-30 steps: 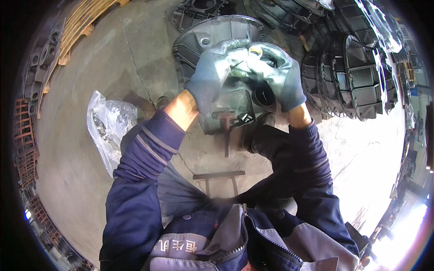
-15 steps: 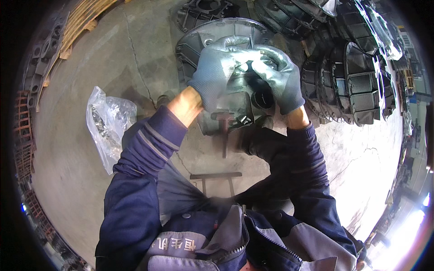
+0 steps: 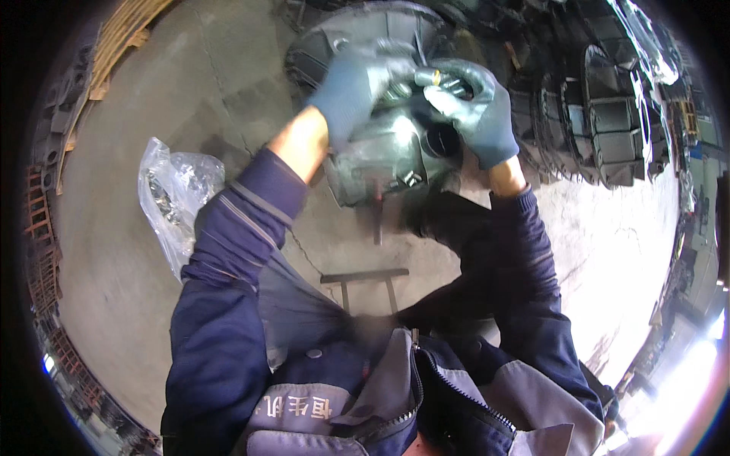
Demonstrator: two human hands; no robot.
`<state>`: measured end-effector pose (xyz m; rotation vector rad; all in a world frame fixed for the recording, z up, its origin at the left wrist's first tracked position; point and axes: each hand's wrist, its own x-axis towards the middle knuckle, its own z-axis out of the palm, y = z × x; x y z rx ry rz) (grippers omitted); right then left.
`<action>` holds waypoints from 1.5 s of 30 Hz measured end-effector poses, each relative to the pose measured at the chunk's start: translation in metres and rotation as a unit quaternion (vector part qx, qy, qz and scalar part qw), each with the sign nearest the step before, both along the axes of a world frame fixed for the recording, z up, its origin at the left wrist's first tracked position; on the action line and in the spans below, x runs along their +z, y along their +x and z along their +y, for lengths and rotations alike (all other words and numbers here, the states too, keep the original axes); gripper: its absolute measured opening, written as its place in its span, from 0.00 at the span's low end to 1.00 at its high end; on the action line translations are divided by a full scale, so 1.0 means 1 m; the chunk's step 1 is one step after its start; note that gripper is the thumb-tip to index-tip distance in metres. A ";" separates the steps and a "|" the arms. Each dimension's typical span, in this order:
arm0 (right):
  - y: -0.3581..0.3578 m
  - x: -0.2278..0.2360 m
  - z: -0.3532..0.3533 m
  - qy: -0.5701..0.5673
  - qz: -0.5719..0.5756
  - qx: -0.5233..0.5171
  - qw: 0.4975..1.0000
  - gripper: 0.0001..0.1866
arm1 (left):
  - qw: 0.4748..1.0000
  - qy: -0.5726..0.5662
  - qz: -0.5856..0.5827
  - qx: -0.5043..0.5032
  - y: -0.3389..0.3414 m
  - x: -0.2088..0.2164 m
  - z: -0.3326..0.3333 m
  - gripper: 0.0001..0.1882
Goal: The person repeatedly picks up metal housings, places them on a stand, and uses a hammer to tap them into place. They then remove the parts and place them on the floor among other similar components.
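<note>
My right hand [image 3: 487,114], in a grey-blue glove, is closed round several short metal cylinders [image 3: 456,85]. One cylinder [image 3: 428,77] with a yellow band sticks out by the fingertips. My left hand [image 3: 351,95], gloved alike, is just left of it, over a grey metal housing [image 3: 365,158]; motion smears its fingers, so its grip is unclear. Below the hands, a hammer [image 3: 378,199] lies with its head on the housing. A few small shiny metal pieces [image 3: 411,180] sit beside the hammer head. A dark round opening [image 3: 442,140] shows under my right hand.
Several dark ribbed housings [image 3: 608,114] stand in a row at the right. A clear plastic bag [image 3: 171,197] of small metal parts lies on the floor at left. A low metal frame [image 3: 365,275] is between my legs. Wooden slats [image 3: 125,45] edge the far left.
My hands have moved apart; the left has shifted slightly left and blurs. The banded cylinder and others now show in my right hand. The whole view has shifted a little.
</note>
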<state>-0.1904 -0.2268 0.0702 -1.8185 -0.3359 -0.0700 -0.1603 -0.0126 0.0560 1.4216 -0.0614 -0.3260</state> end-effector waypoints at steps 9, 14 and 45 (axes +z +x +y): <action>-0.010 -0.144 -0.088 -0.281 0.147 -0.155 0.936 0.22 | 0.843 0.433 -0.197 0.252 0.150 -0.102 0.103 0.21; -0.020 -0.226 -0.120 -0.383 0.207 -0.192 0.879 0.21 | 0.860 0.430 -0.167 0.219 0.165 -0.156 0.108 0.22; 0.011 -0.338 -0.104 -0.555 0.309 -0.114 0.764 0.20 | 0.874 0.380 -0.197 0.229 0.187 -0.198 0.143 0.25</action>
